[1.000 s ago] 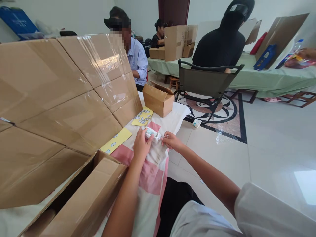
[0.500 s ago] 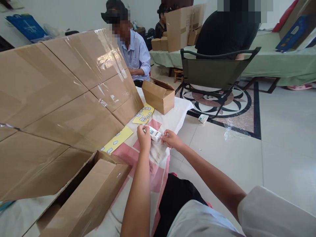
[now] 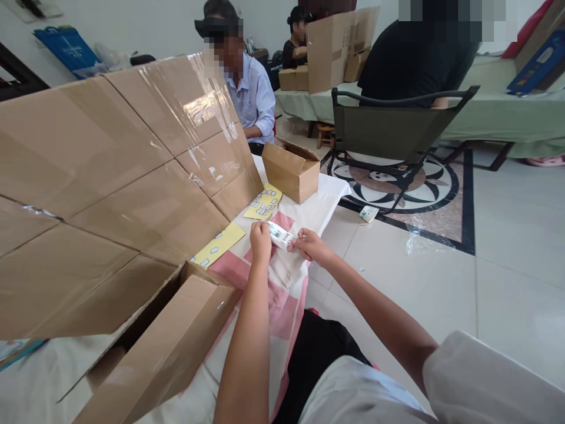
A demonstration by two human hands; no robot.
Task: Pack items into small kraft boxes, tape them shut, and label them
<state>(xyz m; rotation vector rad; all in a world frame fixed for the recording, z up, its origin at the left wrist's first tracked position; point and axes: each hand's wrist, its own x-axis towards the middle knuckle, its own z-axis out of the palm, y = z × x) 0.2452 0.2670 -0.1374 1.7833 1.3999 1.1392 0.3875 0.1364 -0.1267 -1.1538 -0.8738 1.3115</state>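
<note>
A small white packet with printed markings is held just above the pink-and-white cloth. My left hand is closed on its left end. At its right end my right hand has its fingers pinched together against the packet's edge. What exactly sits between the right fingertips is too small to make out. Two yellow cards with small pale shapes, one a sheet and one a strip, lie on the cloth to the left of the packet.
A large taped cardboard panel leans along the left. One open cardboard box stands at near left, a smaller one beyond the hands. A co-worker in a light blue shirt sits behind the panel. A folding chair is at right.
The view has shifted slightly, so the surroundings appear farther right. My left fingers have closed lower around the packet's end, and the packet is turned a little; my right hand stays at its other end.
</note>
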